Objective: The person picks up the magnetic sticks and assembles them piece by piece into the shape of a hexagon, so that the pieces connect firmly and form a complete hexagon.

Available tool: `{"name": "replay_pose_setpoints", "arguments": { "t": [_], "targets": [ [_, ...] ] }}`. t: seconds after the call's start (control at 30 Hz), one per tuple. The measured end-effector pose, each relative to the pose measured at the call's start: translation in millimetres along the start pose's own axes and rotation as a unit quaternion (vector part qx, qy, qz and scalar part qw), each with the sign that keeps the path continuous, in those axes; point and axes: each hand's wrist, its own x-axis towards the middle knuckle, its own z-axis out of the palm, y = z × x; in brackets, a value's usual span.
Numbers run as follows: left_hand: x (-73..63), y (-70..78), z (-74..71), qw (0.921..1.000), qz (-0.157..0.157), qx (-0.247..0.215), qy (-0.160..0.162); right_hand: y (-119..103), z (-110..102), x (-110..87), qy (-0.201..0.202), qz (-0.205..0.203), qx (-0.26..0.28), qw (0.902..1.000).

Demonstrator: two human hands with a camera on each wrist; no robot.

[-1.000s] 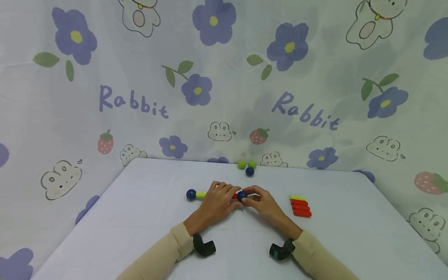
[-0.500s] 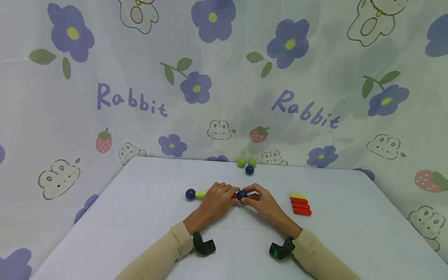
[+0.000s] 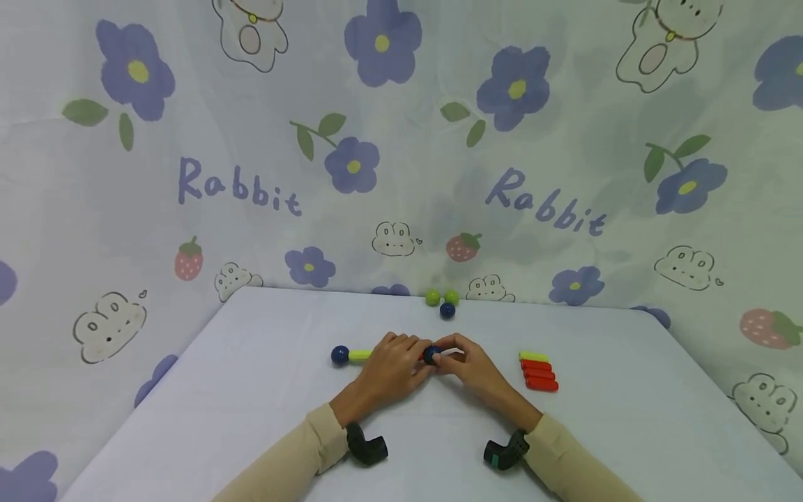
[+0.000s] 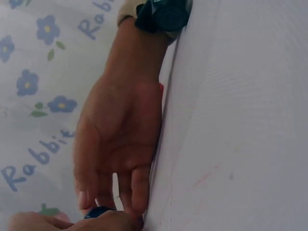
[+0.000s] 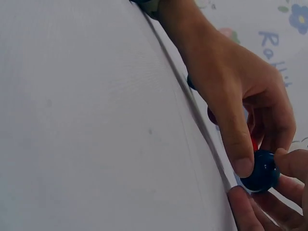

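Note:
On the table lies a toy chain: a dark blue ball, a yellow rod, and a red rod ending in a second dark blue ball. My left hand covers the middle of the chain, gripping the red rod, with its thumb against the ball in the right wrist view. From the other side my right hand pinches that ball between thumb and forefinger. The left wrist view has the right hand reaching down to the ball, mostly hidden behind my left fingers.
Right of the hands, a yellow rod and several red rods lie side by side. Two green balls and a dark blue ball sit at the back edge of the white table. A patterned cloth hangs behind.
Both hands keep their grip. The chain has shifted very slightly left, and the right thumb now covers more of the ball. The loose balls and rods stay put.

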Motion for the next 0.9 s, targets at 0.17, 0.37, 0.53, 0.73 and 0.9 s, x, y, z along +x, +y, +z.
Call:
{"name": "replay_pose_setpoints", "arguments": {
  "t": [0.17,0.37,0.53,0.73,0.9],
  "targets": [
    [-1.7,-0.5,1.0,0.9996,-0.026,0.007,-0.011,-4,-10,3.0,0.028,-0.006,-0.047,0.9985],
    [-2.3,-1.9,1.8,0.9989,-0.023,0.039,-0.010,-15,-50,-1.5,0.061,-0.032,-0.179,0.9815],
    [-0.7,-1.6,3.5,0.9982,-0.016,0.058,-0.005,-18,-107,-13.0,0.062,-0.038,-0.335,0.9393],
    [-2.8,-0.6,4.6,0.9983,-0.021,0.052,-0.014,-8,-148,-30.7,-0.012,0.043,-0.384,0.9223],
    [-3.9,-2.9,7.5,0.9991,-0.027,0.033,0.000,-5,-156,-34.0,-0.052,0.057,-0.385,0.9196]
  ]
}}
